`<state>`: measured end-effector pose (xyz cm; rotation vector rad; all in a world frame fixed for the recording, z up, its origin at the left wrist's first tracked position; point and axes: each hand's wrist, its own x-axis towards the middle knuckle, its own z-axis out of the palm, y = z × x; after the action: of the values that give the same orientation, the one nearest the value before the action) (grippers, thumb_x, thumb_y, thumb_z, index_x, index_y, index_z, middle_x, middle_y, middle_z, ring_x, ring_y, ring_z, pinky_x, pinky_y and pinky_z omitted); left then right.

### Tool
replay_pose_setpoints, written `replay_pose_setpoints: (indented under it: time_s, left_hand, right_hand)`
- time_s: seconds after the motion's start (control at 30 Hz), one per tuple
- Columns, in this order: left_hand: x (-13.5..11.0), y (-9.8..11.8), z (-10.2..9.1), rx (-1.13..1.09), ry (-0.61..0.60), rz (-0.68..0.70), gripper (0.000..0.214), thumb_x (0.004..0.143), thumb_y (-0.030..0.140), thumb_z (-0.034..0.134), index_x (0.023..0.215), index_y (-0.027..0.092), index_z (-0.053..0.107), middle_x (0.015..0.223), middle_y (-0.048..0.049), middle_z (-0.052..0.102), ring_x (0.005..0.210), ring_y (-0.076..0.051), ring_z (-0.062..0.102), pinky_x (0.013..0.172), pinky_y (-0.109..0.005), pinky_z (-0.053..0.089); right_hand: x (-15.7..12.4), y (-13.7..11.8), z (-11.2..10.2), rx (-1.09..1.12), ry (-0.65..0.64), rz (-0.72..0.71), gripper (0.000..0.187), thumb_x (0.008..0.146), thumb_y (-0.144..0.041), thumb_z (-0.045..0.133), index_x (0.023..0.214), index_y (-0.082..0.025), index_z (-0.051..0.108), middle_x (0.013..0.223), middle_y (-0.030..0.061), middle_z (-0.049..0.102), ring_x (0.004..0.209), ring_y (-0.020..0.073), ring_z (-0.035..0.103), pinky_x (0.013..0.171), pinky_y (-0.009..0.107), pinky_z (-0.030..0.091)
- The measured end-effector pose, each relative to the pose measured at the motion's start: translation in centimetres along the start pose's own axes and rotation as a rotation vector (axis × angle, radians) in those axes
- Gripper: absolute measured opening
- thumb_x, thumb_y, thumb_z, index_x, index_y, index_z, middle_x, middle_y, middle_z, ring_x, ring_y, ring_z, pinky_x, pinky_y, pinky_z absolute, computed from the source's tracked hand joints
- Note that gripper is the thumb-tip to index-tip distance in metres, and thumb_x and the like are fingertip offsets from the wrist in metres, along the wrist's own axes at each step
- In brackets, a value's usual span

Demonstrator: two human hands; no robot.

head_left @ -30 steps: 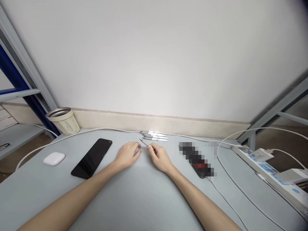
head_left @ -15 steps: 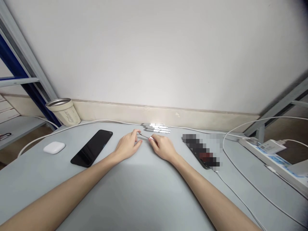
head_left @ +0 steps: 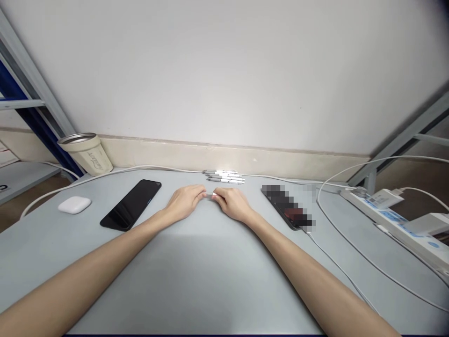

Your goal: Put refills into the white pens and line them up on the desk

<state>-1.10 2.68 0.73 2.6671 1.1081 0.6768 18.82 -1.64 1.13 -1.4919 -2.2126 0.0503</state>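
Off-white wall [head_left: 224,70] above beige skirting, with a blue-and-grey metal frame [head_left: 24,89] at far left. A grey-blue desk [head_left: 210,290] fills the lower field. On it, from left to right: cream tumbler [head_left: 85,154], white earbud case [head_left: 74,205], black smartphone [head_left: 130,205], pixelated second phone [head_left: 286,206] and white power strip [head_left: 389,222]. A white cable [head_left: 105,173] runs along the back edge.

Centre: both forearms reach forward. The left hand [head_left: 184,201] and right hand [head_left: 231,204] lie palm down, loosely curled, their fingertips almost meeting. Between them sits a small pale piece [head_left: 213,194], near the desk's back edge and mostly hidden by the fingers; whether either hand grips it cannot be told, nor can its pointing direction or long axis. Just beyond lies a row of pens [head_left: 224,176], parallel, long axes running left to right.

Risk: a light fingertip hold could let the piece drop and roll; a forward slip of the hands could disturb the pens.
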Motion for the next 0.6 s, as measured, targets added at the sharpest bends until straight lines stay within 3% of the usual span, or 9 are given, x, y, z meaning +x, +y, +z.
replay_pose_setpoints:
  time_s: [0.27,0.47,0.6]
  left_hand:
    - [0.05,0.27,-0.12,-0.009,-0.060,-0.068,0.032,0.096,0.039,0.026,0.086,0.023,0.052,0.075,0.0017,0.061,0.065,-0.016,0.054,0.059,-0.026,0.034]
    - [-0.12,0.51,0.18,0.095,0.086,0.037,0.034,0.096,0.039,0.027,0.092,0.022,0.057,0.089,-0.0027,0.063,0.085,-0.018,0.057,0.069,-0.028,0.038]
    - [-0.11,0.49,0.33,0.052,0.009,0.024,0.038,0.096,0.041,0.026,0.088,0.022,0.058,0.082,-0.0015,0.064,0.075,-0.017,0.057,0.064,-0.028,0.038]
  right_hand:
    - [-0.05,-0.21,0.00,-0.020,0.014,-0.008,0.030,0.096,-0.036,0.037,0.078,-0.022,0.057,0.074,0.0024,0.063,0.063,0.0148,0.049,0.055,0.025,0.020]
    - [0.03,0.13,0.20,0.027,-0.008,-0.008,0.030,0.096,-0.039,0.038,0.081,-0.022,0.058,0.072,0.0013,0.062,0.063,0.0142,0.050,0.056,0.024,0.023]
    - [0.00,0.40,0.10,0.024,-0.041,-0.023,0.032,0.096,-0.041,0.036,0.079,-0.023,0.057,0.071,0.0001,0.061,0.063,0.0133,0.049,0.055,0.023,0.023]
